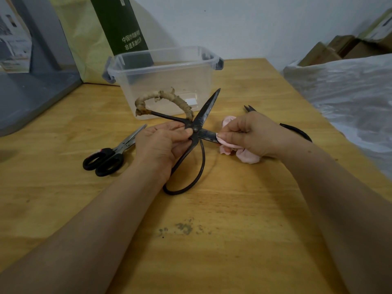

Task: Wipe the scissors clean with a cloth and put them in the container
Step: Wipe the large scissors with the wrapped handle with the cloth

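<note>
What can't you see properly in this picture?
From the head view, the only one:
- The small black scissors: the right hand hides their middle; only the tips and part of a handle loop show.
- The old scissors: the tip of the lower blade is wrapped in the pink cloth.
- The green box: its top is cut off by the picture's edge, and its writing is too blurred to read.

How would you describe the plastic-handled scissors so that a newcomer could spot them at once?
On the wooden table, look in front of the clear container, left of the left hand. These scissors lie flat and closed; only they have black plastic handles and bright silver blades.
</note>
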Available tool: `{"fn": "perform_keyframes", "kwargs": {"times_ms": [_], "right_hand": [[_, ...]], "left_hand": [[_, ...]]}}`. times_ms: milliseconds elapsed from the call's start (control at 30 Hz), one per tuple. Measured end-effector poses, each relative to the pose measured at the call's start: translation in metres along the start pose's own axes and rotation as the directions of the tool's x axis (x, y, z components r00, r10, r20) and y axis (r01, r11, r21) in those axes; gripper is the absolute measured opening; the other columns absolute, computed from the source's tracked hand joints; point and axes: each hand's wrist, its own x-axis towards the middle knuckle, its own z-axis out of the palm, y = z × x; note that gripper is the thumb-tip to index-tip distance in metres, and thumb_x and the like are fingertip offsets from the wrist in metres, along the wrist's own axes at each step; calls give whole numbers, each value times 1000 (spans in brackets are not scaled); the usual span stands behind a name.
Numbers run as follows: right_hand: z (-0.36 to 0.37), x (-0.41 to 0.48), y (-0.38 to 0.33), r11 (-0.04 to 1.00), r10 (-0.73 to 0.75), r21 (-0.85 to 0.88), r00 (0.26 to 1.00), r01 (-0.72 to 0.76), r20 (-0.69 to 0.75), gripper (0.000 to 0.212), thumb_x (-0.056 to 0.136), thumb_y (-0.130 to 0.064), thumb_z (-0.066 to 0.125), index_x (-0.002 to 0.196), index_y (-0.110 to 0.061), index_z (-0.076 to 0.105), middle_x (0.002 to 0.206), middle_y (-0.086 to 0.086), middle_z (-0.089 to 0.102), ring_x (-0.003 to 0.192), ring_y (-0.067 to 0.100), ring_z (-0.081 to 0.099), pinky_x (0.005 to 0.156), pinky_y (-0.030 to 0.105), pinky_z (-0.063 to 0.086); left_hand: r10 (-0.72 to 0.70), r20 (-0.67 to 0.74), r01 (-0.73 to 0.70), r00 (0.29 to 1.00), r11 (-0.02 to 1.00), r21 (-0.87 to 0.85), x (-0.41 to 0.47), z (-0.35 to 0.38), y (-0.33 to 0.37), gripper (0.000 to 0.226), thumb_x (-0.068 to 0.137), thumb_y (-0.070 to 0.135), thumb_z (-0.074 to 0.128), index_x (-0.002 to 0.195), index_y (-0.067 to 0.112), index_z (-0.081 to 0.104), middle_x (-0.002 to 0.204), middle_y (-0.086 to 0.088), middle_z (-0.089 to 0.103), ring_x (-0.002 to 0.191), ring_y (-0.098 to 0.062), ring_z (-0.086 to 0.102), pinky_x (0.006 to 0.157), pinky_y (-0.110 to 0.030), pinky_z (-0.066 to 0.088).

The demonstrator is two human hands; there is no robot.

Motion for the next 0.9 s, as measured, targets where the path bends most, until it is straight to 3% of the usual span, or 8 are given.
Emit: {"fn": "perform_keyframes", "kwargs": {"times_ms": [267,533,767,900], "right_hand": [[-2,-3,2,1000,-11,-16,1000,10,-4,22,92,-20,58,88,-5,73,80,2,71,73,10,66,77,23,53],[-5,-4,3,1000,-7,-3,1000,7,-12,22,92,-21,59,84,-6,72,76,1,71,77,13,69,78,27,56],[-6,-6,2,999,-10,-31,999,9,-31,24,92,-21,58,86,-3,72,79,2,71,81,24,69,82,43,55],[-7,-8,-1,998,-18,-54,999,16,-28,27,93,-24,57,84,-3,72,79,-2,70,82,24,68,80,40,54]], "left_hand": [[-17,-7,17,1000,1000,-24,1,-1,2,35,75,-13,64,109,-8,61,87,-16,71,64,-17,71,59,-21,58],[-3,0,2,1000,999,-42,3,-3,4,33,76,-13,63,109,-8,61,77,-11,72,62,-16,70,57,-19,57],[7,-3,-8,1000,998,-59,5,-5,5,36,75,-12,64,111,-9,60,80,-13,72,63,-17,71,57,-20,57],[18,-7,-19,1000,998,-62,6,-7,7,33,76,-11,64,109,-7,62,86,-15,71,64,-16,70,59,-20,57]]}}
